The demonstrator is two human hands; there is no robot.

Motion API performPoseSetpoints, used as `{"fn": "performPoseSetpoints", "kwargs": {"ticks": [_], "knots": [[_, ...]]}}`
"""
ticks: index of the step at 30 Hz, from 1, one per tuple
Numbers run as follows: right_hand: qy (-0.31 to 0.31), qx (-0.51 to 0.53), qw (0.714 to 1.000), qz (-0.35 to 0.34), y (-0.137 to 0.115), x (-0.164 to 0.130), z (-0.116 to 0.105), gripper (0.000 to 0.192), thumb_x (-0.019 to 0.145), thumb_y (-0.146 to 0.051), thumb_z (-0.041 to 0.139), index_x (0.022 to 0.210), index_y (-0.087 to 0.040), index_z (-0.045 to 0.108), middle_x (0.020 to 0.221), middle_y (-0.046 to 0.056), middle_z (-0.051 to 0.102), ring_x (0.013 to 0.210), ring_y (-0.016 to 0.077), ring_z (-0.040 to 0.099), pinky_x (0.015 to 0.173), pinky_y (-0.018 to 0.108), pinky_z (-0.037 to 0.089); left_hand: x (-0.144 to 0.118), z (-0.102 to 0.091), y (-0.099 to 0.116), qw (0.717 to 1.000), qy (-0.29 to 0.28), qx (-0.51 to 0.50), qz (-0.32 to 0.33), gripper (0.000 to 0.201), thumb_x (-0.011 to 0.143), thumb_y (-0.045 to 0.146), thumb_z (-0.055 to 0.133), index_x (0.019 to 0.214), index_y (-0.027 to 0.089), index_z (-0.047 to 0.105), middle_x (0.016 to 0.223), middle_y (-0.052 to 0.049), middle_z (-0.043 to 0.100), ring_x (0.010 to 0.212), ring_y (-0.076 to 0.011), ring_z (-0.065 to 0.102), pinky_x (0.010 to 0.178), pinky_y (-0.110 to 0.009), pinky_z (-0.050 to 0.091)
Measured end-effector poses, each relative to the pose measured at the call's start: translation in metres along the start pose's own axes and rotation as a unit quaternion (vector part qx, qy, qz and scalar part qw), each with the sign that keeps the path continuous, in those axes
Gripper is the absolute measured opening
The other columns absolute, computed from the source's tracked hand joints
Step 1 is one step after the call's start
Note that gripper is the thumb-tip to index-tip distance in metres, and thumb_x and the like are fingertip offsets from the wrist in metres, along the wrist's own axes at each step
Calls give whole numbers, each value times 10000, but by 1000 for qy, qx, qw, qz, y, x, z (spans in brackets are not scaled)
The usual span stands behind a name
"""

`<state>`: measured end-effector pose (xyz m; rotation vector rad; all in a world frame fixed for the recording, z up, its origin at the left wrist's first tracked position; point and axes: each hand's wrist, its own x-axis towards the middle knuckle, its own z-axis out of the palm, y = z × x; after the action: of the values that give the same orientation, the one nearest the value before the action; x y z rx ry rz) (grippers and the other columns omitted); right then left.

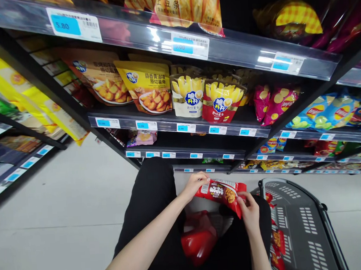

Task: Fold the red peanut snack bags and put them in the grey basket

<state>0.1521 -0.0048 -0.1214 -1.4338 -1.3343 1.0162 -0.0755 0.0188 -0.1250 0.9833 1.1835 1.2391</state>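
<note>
A red snack bag with white lettering and a picture of nuts is held level between both hands above my knees. My left hand grips its left end, fingers along the top edge. At the other end, my right hand pinches the crimped right edge. Below the bag, a shiny red plastic package sits between my legs; its contents cannot be made out. Just right of my knee stands a grey shopping basket with several red snack bags along its left side.
A dark shelf unit with blue price tags fills the front. It bears yellow potato wedge pouches, fry pouches and blue chip bags. Another shelf stands left. Pale floor lies beneath.
</note>
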Motion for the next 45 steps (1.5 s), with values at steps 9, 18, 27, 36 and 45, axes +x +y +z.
{"fn": "performPoseSetpoints", "kwargs": {"ticks": [9, 18, 27, 36, 45], "knots": [[5, -86, 996, -32, -3, 6, -9, 276, 689, -427, 625, 710, -161, 695, 664, 40, 648, 561, 150, 522, 536, 255, 418, -1, 0, 4, 1000, -21, 12, 6, 193, 621, 329, 695, 544, 157, 655, 740, -39, 637, 769, -197, 567, 738, -299, 426], [-138, -41, 989, -15, -12, 6, -29, 323, 684, -373, 649, 923, -162, 702, 735, 35, 632, 564, 135, 524, 517, 242, 416, 2, -7, 6, 999, -47, 18, -5, 189, 623, 341, 688, 581, 156, 686, 760, -45, 647, 753, -195, 571, 701, -289, 428], [-37, -100, 994, -16, -14, 6, -23, 319, 745, -473, 559, 707, -166, 638, 672, 37, 633, 613, 169, 544, 575, 251, 408, 0, -4, 9, 998, -57, 18, 25, 180, 645, 331, 689, 616, 154, 697, 793, -59, 652, 829, -215, 580, 793, -321, 418], [118, 18, 990, 78, 2, 3, 9, 410, 714, -573, 516, 642, -170, 502, 554, -15, 536, 515, 126, 459, 501, 235, 377, -5, 2, 5, 994, -14, 57, 94, 189, 700, 329, 652, 637, 156, 692, 785, -58, 671, 803, -201, 608, 826, -340, 441], [185, -96, 976, 61, -6, -1, 17, 414, 765, -579, 440, 640, -188, 485, 563, -12, 510, 551, 143, 459, 549, 256, 367, -6, 11, -1, 991, 60, 96, 70, 241, 753, 322, 578, 590, 156, 640, 806, -69, 685, 804, -210, 624, 796, -354, 467]]}}
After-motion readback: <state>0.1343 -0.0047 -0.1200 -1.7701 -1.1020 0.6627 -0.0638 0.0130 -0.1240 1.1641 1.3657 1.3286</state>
